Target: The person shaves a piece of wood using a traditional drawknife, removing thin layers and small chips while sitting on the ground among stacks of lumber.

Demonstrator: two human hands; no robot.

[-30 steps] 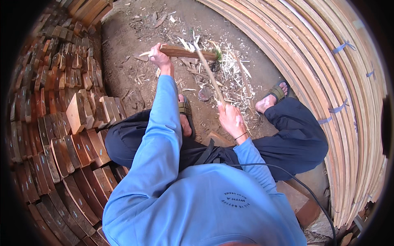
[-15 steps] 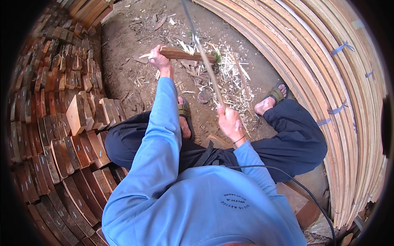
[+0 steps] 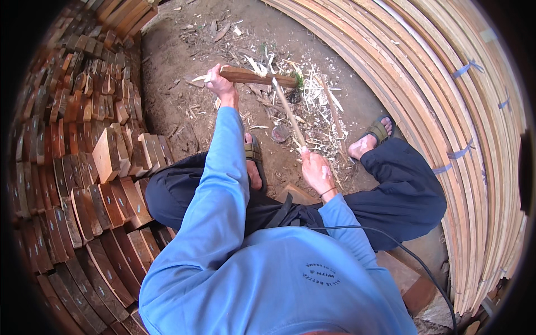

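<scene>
In my left hand (image 3: 221, 85), closed at its left end, is a brown wooden stake (image 3: 259, 76), held out roughly level above the dirt. A pale sliver of wood (image 3: 199, 79) sticks out on the far side of my fingers. Pale curled shavings (image 3: 258, 67) stand up from the stake's upper edge. My right hand (image 3: 317, 172) grips the long wooden handle (image 3: 291, 118) of a bladed chopping tool. That handle points away from me, and its far end meets the stake near the right part. The metal blade cannot be made out now.
Pale wood chips (image 3: 321, 106) litter the dirt around the stake. Stacked timber blocks (image 3: 106, 209) rise on my left; long bundled planks (image 3: 413, 72) curve along my right, tied with blue strips (image 3: 468, 67). My sandalled feet (image 3: 365, 144) flank the chips. A black cable (image 3: 410, 248) crosses beside me.
The bladed tool has swung down from its raised position, and its far end now meets the stake. My left hand and the stake have hardly moved.
</scene>
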